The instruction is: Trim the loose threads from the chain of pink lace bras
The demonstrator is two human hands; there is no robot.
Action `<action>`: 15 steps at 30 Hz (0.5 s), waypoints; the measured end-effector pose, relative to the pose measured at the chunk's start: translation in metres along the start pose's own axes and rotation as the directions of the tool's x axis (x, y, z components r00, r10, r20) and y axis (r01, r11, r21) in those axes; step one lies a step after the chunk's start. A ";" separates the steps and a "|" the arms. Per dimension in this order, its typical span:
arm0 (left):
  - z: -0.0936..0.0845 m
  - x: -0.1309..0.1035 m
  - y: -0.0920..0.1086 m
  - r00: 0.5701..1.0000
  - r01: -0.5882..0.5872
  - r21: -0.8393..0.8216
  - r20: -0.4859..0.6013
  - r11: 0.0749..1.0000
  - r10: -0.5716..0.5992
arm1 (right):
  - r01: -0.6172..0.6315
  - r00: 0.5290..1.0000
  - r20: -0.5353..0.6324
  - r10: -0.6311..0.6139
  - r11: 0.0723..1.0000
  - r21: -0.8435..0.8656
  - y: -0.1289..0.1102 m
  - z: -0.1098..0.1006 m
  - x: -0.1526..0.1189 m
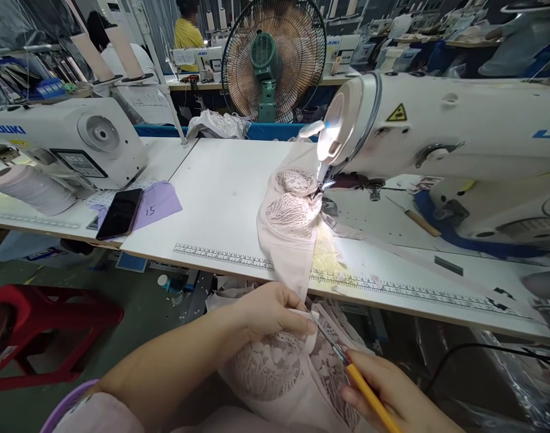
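My left hand (275,313) is closed at the table's front edge, pinching the end of a pale pink fabric band between thumb and fingers. My right hand (383,385) holds a tool with an orange handle (369,400) and narrow metal blades, their tips beside the pinched fabric. A pink lace garment (290,210) lies on the white table under the head of the sewing machine (437,120), and its lower part runs down to my left hand. More lace pieces (275,373) hang below my hands over the lap.
A phone (120,213) lies on purple paper (157,204) at the left, near a thread cone (31,189) and a second machine (67,141). A large fan (275,60) stands behind the table (221,198). A red stool (44,331) is at lower left. People sit farther back.
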State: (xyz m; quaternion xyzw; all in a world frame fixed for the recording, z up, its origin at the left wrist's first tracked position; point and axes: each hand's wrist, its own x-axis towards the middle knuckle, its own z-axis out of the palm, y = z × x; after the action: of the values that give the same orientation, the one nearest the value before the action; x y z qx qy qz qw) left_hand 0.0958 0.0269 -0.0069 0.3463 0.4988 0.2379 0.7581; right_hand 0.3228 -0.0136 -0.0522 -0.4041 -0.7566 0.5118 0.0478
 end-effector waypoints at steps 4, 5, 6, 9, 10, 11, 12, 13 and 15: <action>-0.001 -0.001 0.001 1.000 0.004 0.003 0.006 1.000 -0.004 | 0.012 0.998 -0.065 -0.015 0.999 -0.051 0.011 0.009 0.005; -0.001 -0.002 0.001 1.000 0.003 0.006 0.011 1.000 -0.003 | 0.016 0.996 -0.083 -0.022 0.998 -0.067 0.014 0.012 0.007; -0.002 -0.002 0.001 1.000 0.002 0.009 0.013 1.000 -0.003 | 0.021 0.995 -0.100 -0.029 0.997 -0.081 0.017 0.014 0.008; -0.004 -0.003 -0.001 1.000 -0.011 0.018 0.005 1.000 0.011 | 0.043 0.988 -0.146 -0.055 0.996 -0.083 0.021 0.017 0.011; -0.005 -0.004 -0.003 1.000 -0.029 0.021 0.001 0.999 0.029 | 0.056 0.985 -0.158 -0.067 0.996 -0.076 0.020 0.016 0.011; -0.006 -0.004 -0.004 0.998 -0.055 0.025 -0.003 0.998 0.055 | 0.069 0.982 -0.170 -0.080 0.995 -0.070 0.019 0.014 0.011; -0.008 -0.005 -0.005 0.996 -0.084 0.028 -0.004 0.996 0.084 | 0.078 0.980 -0.178 -0.089 0.995 -0.068 0.018 0.012 0.011; -0.009 -0.007 -0.007 0.994 -0.111 0.027 -0.001 0.993 0.111 | 0.084 0.978 -0.184 -0.095 0.994 -0.070 0.017 0.008 0.010; -0.013 -0.010 -0.009 0.988 -0.156 0.012 0.002 0.988 0.156 | 0.085 0.979 -0.181 -0.097 0.993 -0.077 0.015 0.002 0.008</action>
State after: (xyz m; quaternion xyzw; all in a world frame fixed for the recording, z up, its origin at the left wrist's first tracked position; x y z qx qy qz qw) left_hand 0.0804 0.0182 -0.0109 0.3888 0.4711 0.2933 0.7355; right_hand 0.3247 -0.0078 -0.0678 -0.4162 -0.7837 0.4431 0.1274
